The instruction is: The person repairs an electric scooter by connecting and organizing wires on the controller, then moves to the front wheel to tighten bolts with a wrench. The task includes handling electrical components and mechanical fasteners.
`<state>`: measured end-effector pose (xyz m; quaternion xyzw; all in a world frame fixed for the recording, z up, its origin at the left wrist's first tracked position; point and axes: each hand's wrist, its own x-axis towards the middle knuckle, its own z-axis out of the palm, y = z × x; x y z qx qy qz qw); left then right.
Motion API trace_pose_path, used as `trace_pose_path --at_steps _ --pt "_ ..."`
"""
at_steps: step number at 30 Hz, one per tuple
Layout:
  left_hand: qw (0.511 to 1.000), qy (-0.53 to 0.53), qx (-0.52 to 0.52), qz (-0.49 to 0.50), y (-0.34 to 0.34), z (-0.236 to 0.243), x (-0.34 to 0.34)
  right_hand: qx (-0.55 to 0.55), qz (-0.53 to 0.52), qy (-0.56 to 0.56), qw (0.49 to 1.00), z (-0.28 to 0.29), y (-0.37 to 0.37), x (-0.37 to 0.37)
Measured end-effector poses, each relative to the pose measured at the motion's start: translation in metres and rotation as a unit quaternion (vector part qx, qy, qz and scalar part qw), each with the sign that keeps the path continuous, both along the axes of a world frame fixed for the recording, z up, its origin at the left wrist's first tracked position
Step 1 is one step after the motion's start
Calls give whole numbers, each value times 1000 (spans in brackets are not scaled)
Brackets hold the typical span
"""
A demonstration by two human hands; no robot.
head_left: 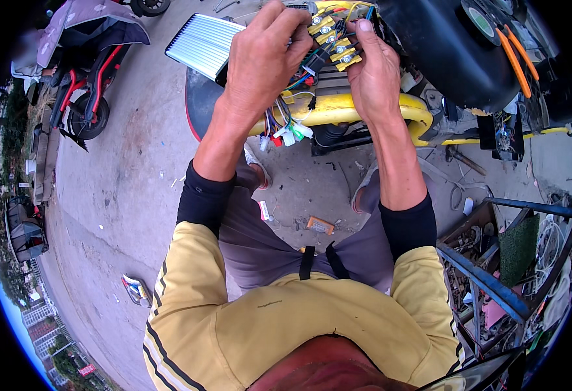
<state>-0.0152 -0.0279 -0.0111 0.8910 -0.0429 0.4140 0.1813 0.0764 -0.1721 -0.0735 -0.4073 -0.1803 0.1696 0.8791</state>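
Observation:
A row of yellow terminals (343, 51) with silver screws sits between my hands, over the yellow tube frame (325, 111) of a vehicle. My right hand (374, 75) is closed at its right side, thumb up and fingers underneath. My left hand (263, 62) is closed at the left end, its fingertips pinched together; what they hold is hidden. Wires run under and around the terminals. Below hang loose leads with white, green and red connectors (289, 135). A silver finned metal box (202, 45) lies just left of my left hand.
A black seat (449, 45) is at the upper right, with an orange-handled tool (517, 62) on it. A hammer (465, 159) lies on the ground. At right stands a blue metal frame (485, 280) full of scrap. An orange box (320, 225) lies between my feet. A red scooter (94, 85) stands far left.

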Motion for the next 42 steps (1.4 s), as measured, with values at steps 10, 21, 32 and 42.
trace_pose_path --at_steps 10,21,32,42 --pt "1000 -1 1 0 0 1 0 3 20 10 1000 21 -1 -12" --pt "1000 4 -1 -1 0 1 0 -11 -3 -6 1000 4 -1 -3" --pt "1000 7 -10 -1 0 0 -1 0 4 6 1000 -2 -1 1" --pt "1000 7 -12 -7 0 0 0 5 10 2 1000 1 -1 -1"
